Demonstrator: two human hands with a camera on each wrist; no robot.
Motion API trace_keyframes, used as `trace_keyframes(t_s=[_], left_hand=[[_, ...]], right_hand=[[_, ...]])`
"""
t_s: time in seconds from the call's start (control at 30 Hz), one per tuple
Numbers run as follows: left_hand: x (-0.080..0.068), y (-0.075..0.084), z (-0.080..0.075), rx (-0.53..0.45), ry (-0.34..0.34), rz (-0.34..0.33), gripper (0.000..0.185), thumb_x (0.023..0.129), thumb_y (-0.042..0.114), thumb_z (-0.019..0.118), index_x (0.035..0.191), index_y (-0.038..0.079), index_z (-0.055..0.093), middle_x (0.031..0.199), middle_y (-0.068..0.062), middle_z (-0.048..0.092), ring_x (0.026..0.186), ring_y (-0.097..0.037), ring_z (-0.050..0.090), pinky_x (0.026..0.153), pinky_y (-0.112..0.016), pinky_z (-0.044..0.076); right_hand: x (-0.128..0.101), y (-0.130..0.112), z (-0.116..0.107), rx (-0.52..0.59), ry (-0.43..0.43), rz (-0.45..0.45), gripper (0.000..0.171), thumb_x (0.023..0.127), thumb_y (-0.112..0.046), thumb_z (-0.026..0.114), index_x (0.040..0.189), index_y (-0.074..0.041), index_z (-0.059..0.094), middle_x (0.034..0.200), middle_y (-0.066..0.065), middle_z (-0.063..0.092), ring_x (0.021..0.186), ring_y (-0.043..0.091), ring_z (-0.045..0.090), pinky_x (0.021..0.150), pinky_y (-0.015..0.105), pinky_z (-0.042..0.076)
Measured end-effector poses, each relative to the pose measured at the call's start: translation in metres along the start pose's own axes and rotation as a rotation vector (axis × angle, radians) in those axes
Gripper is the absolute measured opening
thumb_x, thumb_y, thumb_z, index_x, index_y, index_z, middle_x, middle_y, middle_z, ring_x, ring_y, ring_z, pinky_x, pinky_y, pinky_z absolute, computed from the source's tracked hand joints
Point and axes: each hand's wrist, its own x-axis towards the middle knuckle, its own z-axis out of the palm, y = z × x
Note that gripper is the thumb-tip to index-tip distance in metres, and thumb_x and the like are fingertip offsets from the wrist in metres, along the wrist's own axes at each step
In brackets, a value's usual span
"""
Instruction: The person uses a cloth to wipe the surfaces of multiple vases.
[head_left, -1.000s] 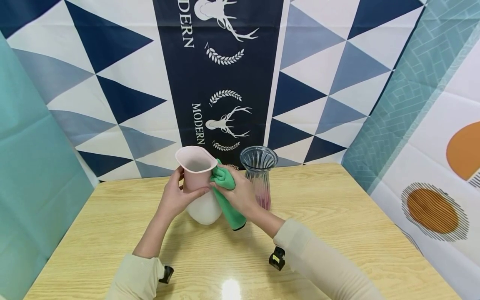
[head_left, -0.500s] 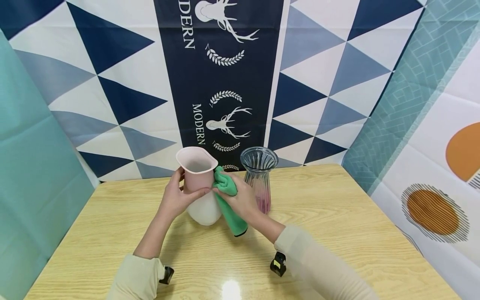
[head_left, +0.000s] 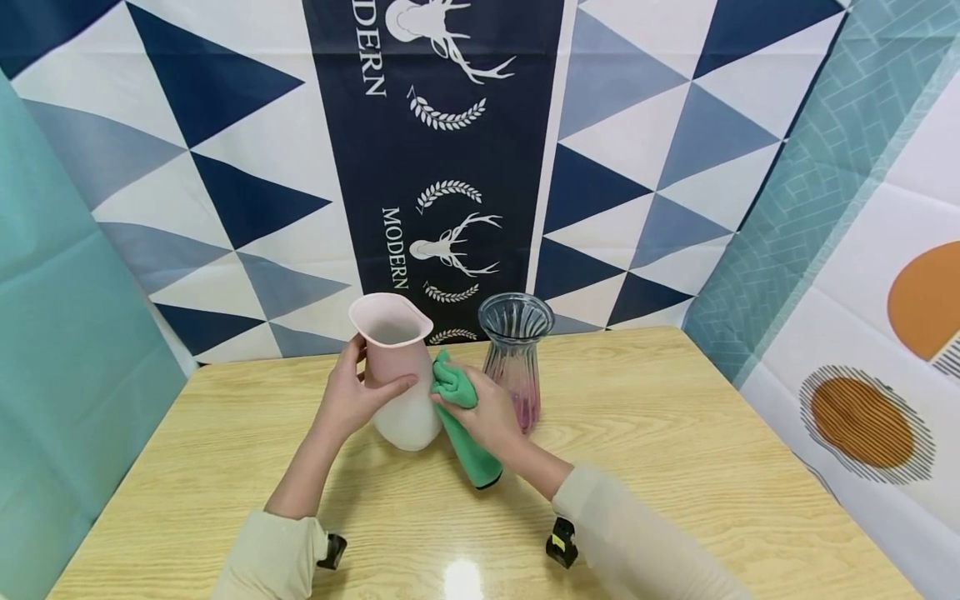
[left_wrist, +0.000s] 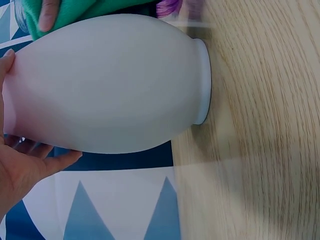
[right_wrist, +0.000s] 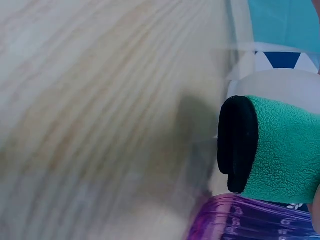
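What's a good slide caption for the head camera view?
Left hand holds a pink-and-white vase while right hand presses a green cloth against it.

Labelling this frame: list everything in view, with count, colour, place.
vase: 1, pink fading to white, upright on table, centre
cloth: 1, green with black edge, against the vase's right side
glass vase: 1, clear with purple base, right of the cloth
table: 1, light wood
backdrop: 1, blue and white triangles, behind table
left hand: 1, grips the vase neck
right hand: 1, holds the cloth
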Motion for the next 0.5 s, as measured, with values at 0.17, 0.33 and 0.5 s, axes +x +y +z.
trace_keyframes(t_s=[0.17,0.33,0.5], left_hand=[[-0.001,0.002,0.001,0.016,-0.001,0.010,0.091,0.072,0.037,0.081,0.143,0.014,0.029,0.136,-0.009,0.042,0.126,-0.027,0.042,0.103,-0.052,0.040],[-0.001,0.004,0.001,0.049,0.010,0.012,0.090,0.072,0.035,0.081,0.142,0.013,0.029,0.134,-0.011,0.042,0.124,-0.028,0.043,0.103,-0.052,0.040],[-0.001,0.006,0.004,0.090,0.036,0.021,0.091,0.070,0.038,0.081,0.142,0.013,0.030,0.132,-0.012,0.041,0.122,-0.028,0.043,0.103,-0.053,0.038]], right_hand=[[-0.008,0.005,0.003,-0.036,-0.029,0.017,0.051,0.080,-0.036,0.072,0.124,-0.015,0.058,0.122,0.007,0.064,0.108,0.023,0.062,0.088,0.038,0.052],[-0.014,0.010,0.005,-0.072,-0.060,0.045,0.051,0.080,-0.038,0.071,0.125,-0.017,0.058,0.121,0.006,0.064,0.105,0.023,0.063,0.084,0.039,0.053],[-0.018,0.012,0.004,-0.117,-0.085,0.066,0.051,0.080,-0.041,0.070,0.125,-0.019,0.058,0.120,0.006,0.064,0.104,0.023,0.064,0.082,0.040,0.053]])
